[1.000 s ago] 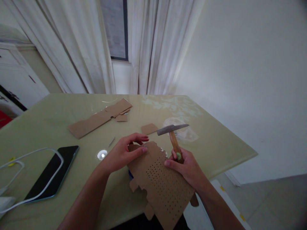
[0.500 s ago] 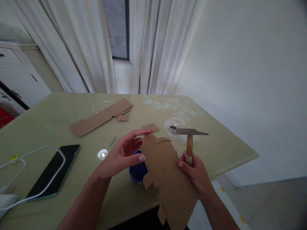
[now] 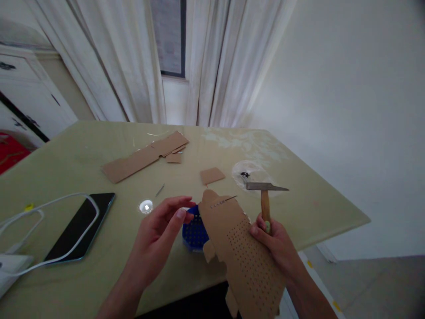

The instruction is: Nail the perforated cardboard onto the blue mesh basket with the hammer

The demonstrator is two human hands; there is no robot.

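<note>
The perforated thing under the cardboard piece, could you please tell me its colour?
Blue: the perforated block shows best in the head view, beside the left hand.

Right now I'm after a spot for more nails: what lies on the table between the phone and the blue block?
In the head view, only a small white round disc lies between the phone and the blue block; the left hand hovers over that stretch.

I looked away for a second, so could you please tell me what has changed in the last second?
The left hand let go of the punched cardboard and drew back, uncovering a blue block. The right hand tilted the cardboard up and swung the hammer head rightward. The phone and cardboard strip stayed put.
</note>
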